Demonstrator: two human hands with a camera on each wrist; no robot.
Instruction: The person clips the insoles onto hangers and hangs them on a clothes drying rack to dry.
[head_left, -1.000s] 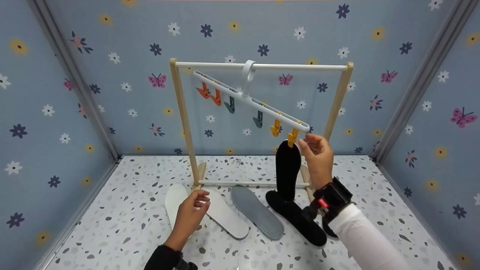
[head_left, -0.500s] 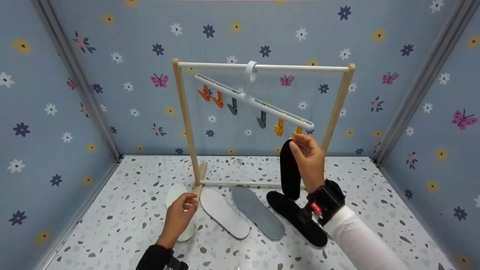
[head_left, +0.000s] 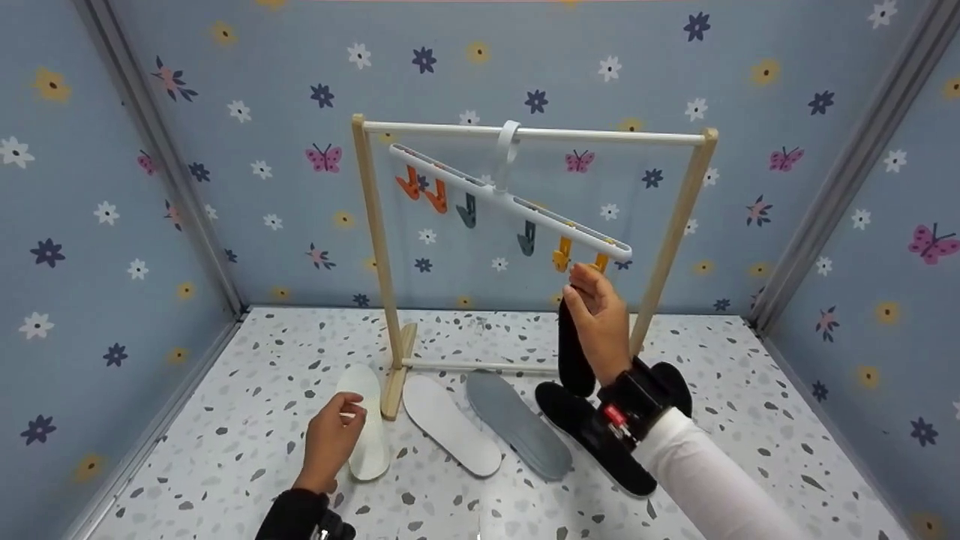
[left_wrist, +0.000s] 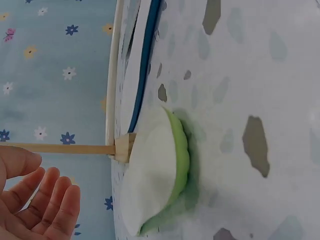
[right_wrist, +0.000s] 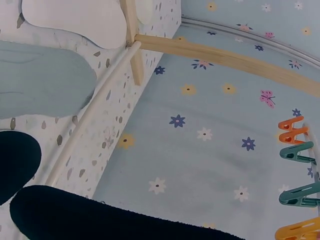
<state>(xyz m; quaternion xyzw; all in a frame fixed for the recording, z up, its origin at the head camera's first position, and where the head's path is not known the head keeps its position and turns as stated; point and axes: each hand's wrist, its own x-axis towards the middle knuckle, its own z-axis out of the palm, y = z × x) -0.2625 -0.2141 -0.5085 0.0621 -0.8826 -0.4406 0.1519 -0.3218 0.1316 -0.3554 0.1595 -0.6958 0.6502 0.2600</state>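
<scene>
Right grip (head_left: 596, 311) first: in the head view its fingers are bent in front of the yellow plastic end clip (head_left: 601, 261) and the hanging black shoe insole (head_left: 576, 364). They hide the join, so I can't tell whether they pinch anything or how wide they stand. The insole drops upright below that clip, so I judge the clip bears its weight and the grip steadies it. Its lower end shows above another black insole (head_left: 562, 409) lying on the speckled white surface (head_left: 247, 450); I can't tell if they touch.

The slotted white plastic hanger (head_left: 551, 220) hooks over the white rail (head_left: 427, 129), set askew to it, which probably brings the end clip within easy reach. The right wooden post (head_left: 675, 232) stands close behind the right grip, so I see little room there; leftward, under the other clips, it is open. Left grip (head_left: 330, 439) hovers near the pale green-edged insole (head_left: 367, 450), fingers loosely bent, holding nothing.

From the left wrist, the fingers are parted from that insole, whose raised green rim faces bare surface, leaving me room on that side.

From the right wrist, no fingers show; the hanging insole crosses the bottom, and the grey insole (right_wrist: 45, 80) lies beside the lower white rod (right_wrist: 95, 102).
</scene>
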